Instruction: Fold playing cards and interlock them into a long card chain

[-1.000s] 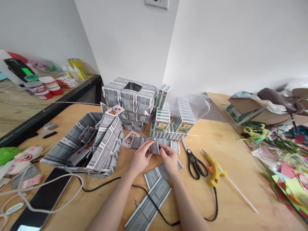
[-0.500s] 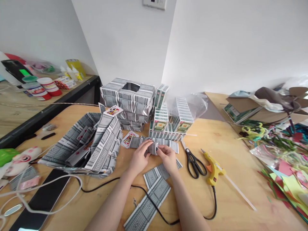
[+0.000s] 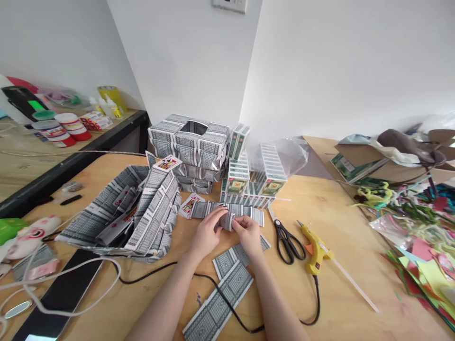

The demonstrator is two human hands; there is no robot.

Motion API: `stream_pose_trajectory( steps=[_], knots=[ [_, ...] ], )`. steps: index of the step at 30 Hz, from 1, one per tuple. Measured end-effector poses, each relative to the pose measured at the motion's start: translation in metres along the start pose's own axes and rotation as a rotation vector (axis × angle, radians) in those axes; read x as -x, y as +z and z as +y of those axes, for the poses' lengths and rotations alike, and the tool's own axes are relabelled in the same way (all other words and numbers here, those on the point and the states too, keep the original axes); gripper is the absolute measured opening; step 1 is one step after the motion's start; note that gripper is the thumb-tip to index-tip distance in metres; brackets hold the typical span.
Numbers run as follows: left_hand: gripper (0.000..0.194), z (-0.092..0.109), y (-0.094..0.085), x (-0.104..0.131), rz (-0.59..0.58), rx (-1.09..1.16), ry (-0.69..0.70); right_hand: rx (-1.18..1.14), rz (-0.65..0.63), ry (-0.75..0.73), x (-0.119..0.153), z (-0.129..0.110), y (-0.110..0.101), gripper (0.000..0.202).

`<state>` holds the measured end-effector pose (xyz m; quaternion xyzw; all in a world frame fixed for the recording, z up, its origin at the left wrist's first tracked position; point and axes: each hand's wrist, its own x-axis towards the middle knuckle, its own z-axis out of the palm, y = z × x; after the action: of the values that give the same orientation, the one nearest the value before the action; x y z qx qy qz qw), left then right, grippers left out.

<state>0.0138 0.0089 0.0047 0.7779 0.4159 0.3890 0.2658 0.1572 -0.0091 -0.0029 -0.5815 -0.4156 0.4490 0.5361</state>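
Note:
Between my hands is a small piece of folded playing cards [image 3: 226, 220] with grey patterned backs. My left hand [image 3: 209, 232] grips its left side, fingers over the top. The thumb and fingertips of my right hand [image 3: 248, 232] pinch its right end. Just behind it lies a row of joined playing cards [image 3: 254, 215], partly covered by my hands. A face-up playing card [image 3: 192, 204] rests at that row's left end. Closer to me, flat card strips [image 3: 220, 303] lie under a black cord, between my forearms.
Left stands a card-covered basket [image 3: 163, 227] holding loose cards; behind it, a card-covered box [image 3: 188, 142]. Boxed card decks [image 3: 270, 170] are stacked at the back. To the right lie black scissors [image 3: 286, 241] and a yellow glue gun [image 3: 316, 251], its cord running across the table.
The folded card piece has tilted slightly between my fingers, and its right end sits a little lower. Both hands keep nearly the same place and grip.

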Motion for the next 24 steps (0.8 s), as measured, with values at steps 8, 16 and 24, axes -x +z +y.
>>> stream_pose_trajectory(
  steps=[8,16,24],
  knots=[
    [0.057,-0.0007,-0.0002,0.0007,-0.013,0.006,-0.006,0.083,0.045,-0.045,0.0016,0.0008,0.0036,0.024],
    [0.057,-0.0004,0.0004,0.0002,-0.007,0.011,-0.026,0.056,0.025,-0.042,0.0033,0.0038,0.0072,0.029],
    [0.050,0.0040,0.0004,-0.0006,0.059,-0.015,-0.086,-0.012,-0.056,-0.072,0.0056,0.0073,0.0090,0.035]
  ],
)
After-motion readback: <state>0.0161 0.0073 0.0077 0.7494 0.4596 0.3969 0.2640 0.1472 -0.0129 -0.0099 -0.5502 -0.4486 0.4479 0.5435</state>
